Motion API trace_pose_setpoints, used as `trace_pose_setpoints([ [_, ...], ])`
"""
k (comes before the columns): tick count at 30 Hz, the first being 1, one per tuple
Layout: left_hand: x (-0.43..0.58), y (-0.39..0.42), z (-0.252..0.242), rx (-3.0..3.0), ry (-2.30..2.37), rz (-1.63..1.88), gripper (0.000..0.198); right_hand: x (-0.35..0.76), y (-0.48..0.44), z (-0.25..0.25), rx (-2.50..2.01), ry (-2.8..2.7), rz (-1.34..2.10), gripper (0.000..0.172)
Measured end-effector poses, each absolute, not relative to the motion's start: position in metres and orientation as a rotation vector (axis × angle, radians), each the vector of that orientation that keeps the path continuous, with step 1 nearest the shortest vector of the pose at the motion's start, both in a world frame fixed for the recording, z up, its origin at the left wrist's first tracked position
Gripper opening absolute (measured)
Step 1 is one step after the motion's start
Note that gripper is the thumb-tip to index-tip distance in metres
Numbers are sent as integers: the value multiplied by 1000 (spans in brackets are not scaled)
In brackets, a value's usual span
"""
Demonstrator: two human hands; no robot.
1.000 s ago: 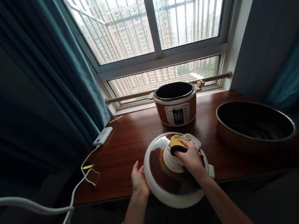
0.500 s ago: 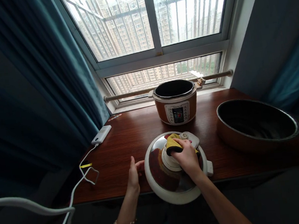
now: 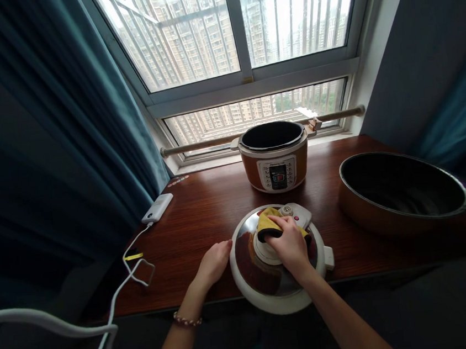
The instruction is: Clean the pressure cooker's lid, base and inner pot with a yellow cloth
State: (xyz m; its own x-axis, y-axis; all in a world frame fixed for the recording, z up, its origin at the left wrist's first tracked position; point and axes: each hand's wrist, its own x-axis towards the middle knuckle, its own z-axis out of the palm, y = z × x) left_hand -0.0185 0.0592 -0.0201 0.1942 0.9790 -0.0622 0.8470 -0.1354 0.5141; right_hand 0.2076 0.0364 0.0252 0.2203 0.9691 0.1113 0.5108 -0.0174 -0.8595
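Note:
A round cooker lid (image 3: 254, 266), shiny metal with a white rim and white centre handle, lies on the near edge of the dark wooden table (image 3: 204, 222). My right hand (image 3: 290, 243) presses a yellow cloth (image 3: 266, 221) onto the lid's centre handle, fingers closed over the cloth. My left hand (image 3: 214, 262) rests flat on the table just left of the lid, fingertips at its rim, holding nothing.
An open orange electric pressure cooker (image 3: 276, 156) stands at the back by the window. A large dark bowl (image 3: 401, 190) sits at the right. A white power bank (image 3: 157, 207) with a white cable (image 3: 116, 298) lies at the left edge. Teal curtains hang on both sides.
My left hand let go of the lid's left rim and now lies flat on the table beside it. My right hand stays on the cloth at the lid's centre.

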Motion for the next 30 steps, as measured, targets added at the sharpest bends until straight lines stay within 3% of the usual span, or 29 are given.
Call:
trace_pose_setpoints([
  [6, -16, 63, -18, 2202, 1760, 360, 46, 207, 41, 22, -1603, -1434, 678, 41],
  [10, -13, 35, -20, 2159, 1834, 662, 38, 222, 32, 24, -1503, -1424, 670, 39],
  [14, 5, -26, -31, 1680, 1864, 1111, 34, 256, 1, 32, -1411, -1336, 372, 45],
  [18, 40, -83, -52, 1204, 1804, 1078, 36, 279, -23, 22, -1460, -1480, 87, 48],
  [25, 77, -102, -81, 647, 1475, 1084, 54, 251, -54, -25, -1554, -1872, 255, 55],
  [30, 76, -104, -68, 328, 1238, 1146, 40, 221, -84, -20, -1344, -2034, 396, 51],
])
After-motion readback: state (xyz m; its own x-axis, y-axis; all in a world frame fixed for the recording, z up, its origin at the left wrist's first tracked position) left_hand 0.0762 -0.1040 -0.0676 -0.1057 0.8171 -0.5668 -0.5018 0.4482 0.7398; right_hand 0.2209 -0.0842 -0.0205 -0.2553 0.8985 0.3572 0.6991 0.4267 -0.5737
